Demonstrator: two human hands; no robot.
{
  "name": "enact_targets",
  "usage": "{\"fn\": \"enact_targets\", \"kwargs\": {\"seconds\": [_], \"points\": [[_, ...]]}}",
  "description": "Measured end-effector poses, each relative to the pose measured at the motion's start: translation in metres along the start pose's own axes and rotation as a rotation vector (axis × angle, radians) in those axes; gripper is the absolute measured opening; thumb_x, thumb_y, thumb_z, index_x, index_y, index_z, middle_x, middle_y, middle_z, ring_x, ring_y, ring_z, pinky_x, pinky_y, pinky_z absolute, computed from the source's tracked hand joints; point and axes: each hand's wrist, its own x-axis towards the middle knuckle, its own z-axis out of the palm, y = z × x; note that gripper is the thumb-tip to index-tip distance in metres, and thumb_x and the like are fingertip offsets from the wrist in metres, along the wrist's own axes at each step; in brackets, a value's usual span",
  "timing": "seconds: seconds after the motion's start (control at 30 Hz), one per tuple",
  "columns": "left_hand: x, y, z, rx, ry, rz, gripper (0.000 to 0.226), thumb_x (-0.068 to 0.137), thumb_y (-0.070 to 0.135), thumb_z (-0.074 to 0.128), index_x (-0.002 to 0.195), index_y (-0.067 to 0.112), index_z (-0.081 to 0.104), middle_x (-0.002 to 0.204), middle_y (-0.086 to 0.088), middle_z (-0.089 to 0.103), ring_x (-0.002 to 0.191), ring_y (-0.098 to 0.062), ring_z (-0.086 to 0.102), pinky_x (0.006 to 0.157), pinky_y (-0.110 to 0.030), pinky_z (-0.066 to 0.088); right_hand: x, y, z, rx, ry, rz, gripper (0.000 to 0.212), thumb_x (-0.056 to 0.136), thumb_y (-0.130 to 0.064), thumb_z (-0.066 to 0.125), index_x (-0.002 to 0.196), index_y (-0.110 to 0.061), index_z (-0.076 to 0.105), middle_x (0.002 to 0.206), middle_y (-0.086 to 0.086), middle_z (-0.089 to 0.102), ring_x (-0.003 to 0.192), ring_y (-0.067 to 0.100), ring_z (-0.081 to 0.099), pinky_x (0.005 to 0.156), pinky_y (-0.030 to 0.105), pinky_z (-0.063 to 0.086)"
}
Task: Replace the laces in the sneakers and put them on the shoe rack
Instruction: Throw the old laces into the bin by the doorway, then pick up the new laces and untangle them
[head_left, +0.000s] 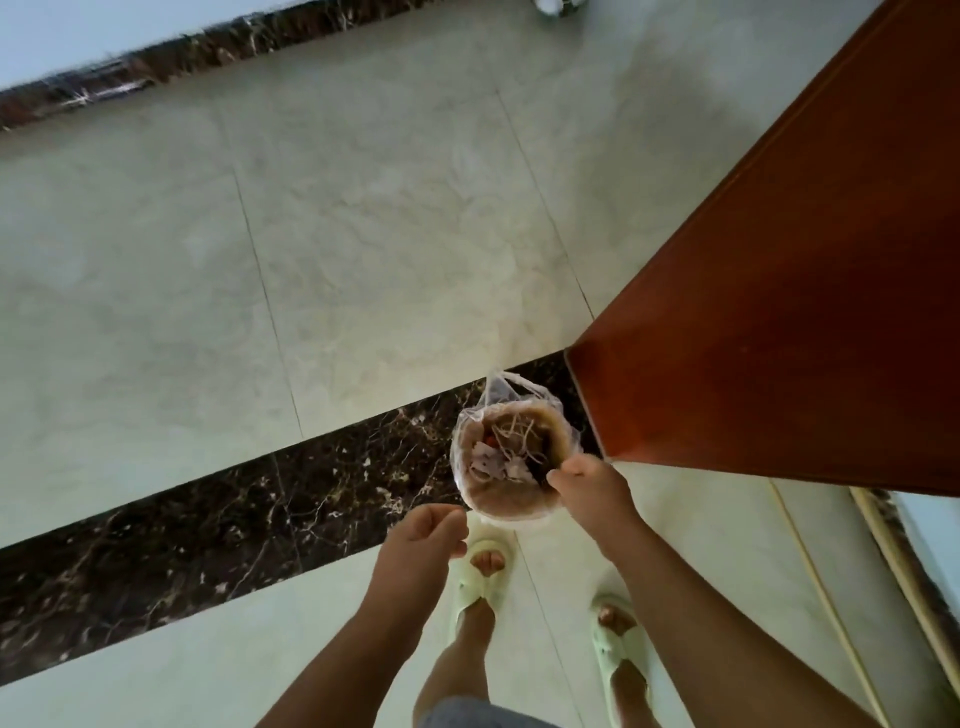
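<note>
Below the camera, two bare arms reach forward over a pale tiled floor (363, 218). One right hand (587, 486) pinches the rim of one clear plastic bag (506, 452) between thumb and curled fingers, and the bag hangs from that grip just beside the corner of one red-brown wooden panel (779, 312). Inside the bag lies a tangle of pale, thin strands with a few white and red bits; whether these are laces cannot be told. One knotted tuft of plastic sticks up at the bag's far side. One left hand (423, 540) hovers just left of the bag, apart from it, its fingers loosely curled with thumb and forefinger drawn close together; they seem to hold nothing, though a fine thread would be too small to see.

Two feet stand below the hands, each in one light green slipper (480, 577), two slippers in all. One dark marble strip (208, 525) crosses the floor under the bag, and a second dark strip runs along the wall at the top left. No sneakers or rack are in view.
</note>
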Motion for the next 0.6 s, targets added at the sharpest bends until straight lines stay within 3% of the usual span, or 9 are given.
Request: {"fn": "enact_targets", "kwargs": {"seconds": [0.07,0.27,0.43,0.53,0.6], "points": [[-0.006,0.014,0.001,0.037,-0.036,0.037,0.013,0.094,0.018,0.051,0.092,0.016,0.064,0.091,-0.005,0.067,0.083,-0.017,0.062,0.065,-0.024,0.042,-0.024,-0.007,-0.014,0.066,0.023,-0.036,0.024,0.086,-0.024,0.058,0.105,-0.011,0.061,0.099,0.007,0.064,0.092,0.021,0.058,0.062,0.023,0.039],[-0.033,0.052,0.012,0.239,-0.173,0.196,0.015,0.093,0.019,0.052,0.087,0.013,0.064,0.079,-0.007,0.062,0.067,-0.015,0.054,0.062,-0.025,0.044,-0.119,-0.012,-0.065,0.146,0.171,-0.194,0.013,0.088,-0.026,0.057,0.098,-0.018,0.059,0.088,-0.001,0.064,0.082,0.017,0.062,0.066,0.024,0.045],[-0.069,0.071,0.031,0.576,-0.298,0.394,0.021,0.093,0.021,0.052,0.076,0.012,0.059,0.07,0.0,0.055,0.062,-0.013,0.048,0.06,-0.027,0.041,-0.208,0.016,-0.106,0.172,0.357,-0.189,0.014,0.089,-0.033,0.057,0.101,-0.025,0.058,0.082,-0.004,0.062,0.076,0.011,0.059,0.067,0.024,0.049],[-0.094,0.072,0.048,0.806,-0.399,0.554,0.012,0.095,0.025,0.049,0.092,0.017,0.057,0.087,0.004,0.056,0.08,-0.012,0.053,0.074,-0.027,0.045,-0.258,0.049,-0.121,0.159,0.467,-0.136,0.014,0.091,-0.031,0.055,0.103,-0.024,0.056,0.073,-0.006,0.055,0.067,0.007,0.054,0.054,0.009,0.041],[-0.108,0.068,0.057,1.035,-0.426,0.677,0.018,0.095,0.028,0.047,0.099,0.015,0.06,0.092,0.004,0.057,0.087,-0.013,0.052,0.078,-0.028,0.043,-0.289,0.077,-0.126,0.15,0.525,-0.083,0.015,0.091,-0.029,0.055,0.105,-0.022,0.055,0.071,-0.009,0.053,0.064,0.004,0.051,0.052,0.006,0.038]]}}
